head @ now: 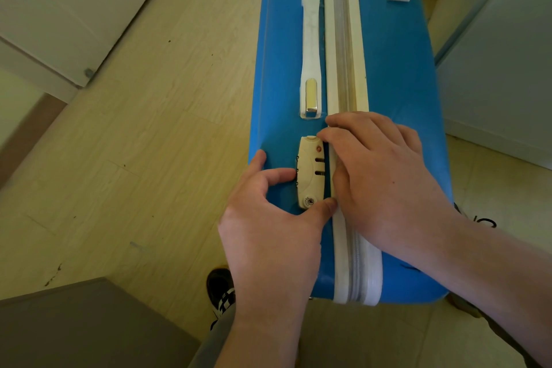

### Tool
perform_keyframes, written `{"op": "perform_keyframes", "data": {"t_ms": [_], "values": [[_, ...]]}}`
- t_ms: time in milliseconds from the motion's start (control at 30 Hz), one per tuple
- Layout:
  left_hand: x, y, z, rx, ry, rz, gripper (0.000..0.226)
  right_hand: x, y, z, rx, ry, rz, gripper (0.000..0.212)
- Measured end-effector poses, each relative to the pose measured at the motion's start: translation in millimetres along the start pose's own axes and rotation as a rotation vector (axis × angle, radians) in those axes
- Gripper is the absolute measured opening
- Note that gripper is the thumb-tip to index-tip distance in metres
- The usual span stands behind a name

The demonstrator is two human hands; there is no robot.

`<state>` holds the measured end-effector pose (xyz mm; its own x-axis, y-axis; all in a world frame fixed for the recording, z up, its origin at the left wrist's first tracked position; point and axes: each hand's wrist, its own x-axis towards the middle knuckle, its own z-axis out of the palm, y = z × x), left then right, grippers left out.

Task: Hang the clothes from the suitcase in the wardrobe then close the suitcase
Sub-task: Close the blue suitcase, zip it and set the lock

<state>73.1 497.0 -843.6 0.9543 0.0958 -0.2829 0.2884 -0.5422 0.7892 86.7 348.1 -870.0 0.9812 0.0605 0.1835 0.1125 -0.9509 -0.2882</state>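
The blue hard-shell suitcase (394, 69) stands on its side on the floor, its two halves together and the white-taped zip (346, 39) running along the top. A cream combination lock (310, 176) sits beside the zip, below the white carry handle (310, 39). My left hand (268, 218) rests on the shell, with fingers and thumb touching the lock's edges. My right hand (385, 176) lies flat over the zip next to the lock, fingertips at the lock's top; what is under it is hidden. No clothes are in view.
Pale wood-look floor (149, 143) lies to the left. A white cabinet door (74, 9) stands at upper left, a grey box (74, 326) at lower left, white furniture (501, 84) at right. My shoe (221, 290) is beside the suitcase's near end.
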Motion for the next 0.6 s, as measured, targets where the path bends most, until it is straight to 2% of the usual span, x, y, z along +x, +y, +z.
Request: {"op": "perform_keyframes", "data": {"t_ms": [600], "values": [[-0.8,-3.8,1.3,-0.063,0.016,0.025,0.052,0.6,-0.3,-1.2,-0.005,-0.015,0.003,0.048]]}}
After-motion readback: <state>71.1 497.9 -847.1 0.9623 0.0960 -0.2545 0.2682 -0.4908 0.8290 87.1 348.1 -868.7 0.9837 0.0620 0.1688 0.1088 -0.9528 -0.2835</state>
